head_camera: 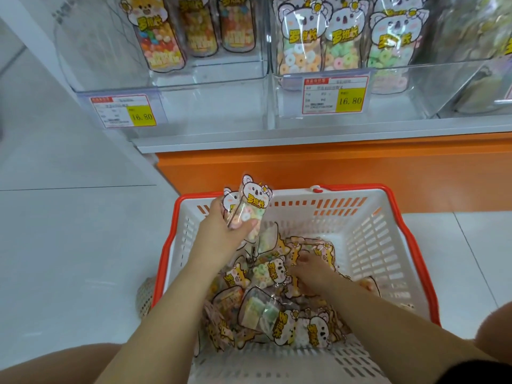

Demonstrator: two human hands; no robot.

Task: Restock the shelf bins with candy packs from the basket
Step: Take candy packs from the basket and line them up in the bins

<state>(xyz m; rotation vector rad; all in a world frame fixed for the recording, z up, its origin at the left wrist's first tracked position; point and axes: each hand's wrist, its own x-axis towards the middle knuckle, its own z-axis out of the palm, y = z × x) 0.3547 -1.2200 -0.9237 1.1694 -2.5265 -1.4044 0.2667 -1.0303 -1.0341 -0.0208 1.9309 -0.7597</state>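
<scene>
The shelf (304, 135) rises beyond both my grips, and its orange base (332, 167) stands just past the basket. Two clear bins sit on it. The left bin (207, 106), up ahead of my left grip, holds fox-faced packs (163, 37) upright. The right bin (401, 106) holds koala-faced ring-candy packs (343, 42) upright. The white, red-rimmed basket (388, 245) rests on the floor tiles (69, 245) and surrounds both grips. A pile of candy packs (277, 314) lies in its bottom, under my grips and nearer me. My left grip (221, 231) is raised by the basket's far left corner, clenched round two koala packs (253, 200) that stick up out of it. My right grip (310, 270) is down on the pile with its fingers buried among packs, so I cannot tell whether it grasps one. Each bin front carries a price tag, one on the left (124, 110) and one on the right (335, 95).
</scene>
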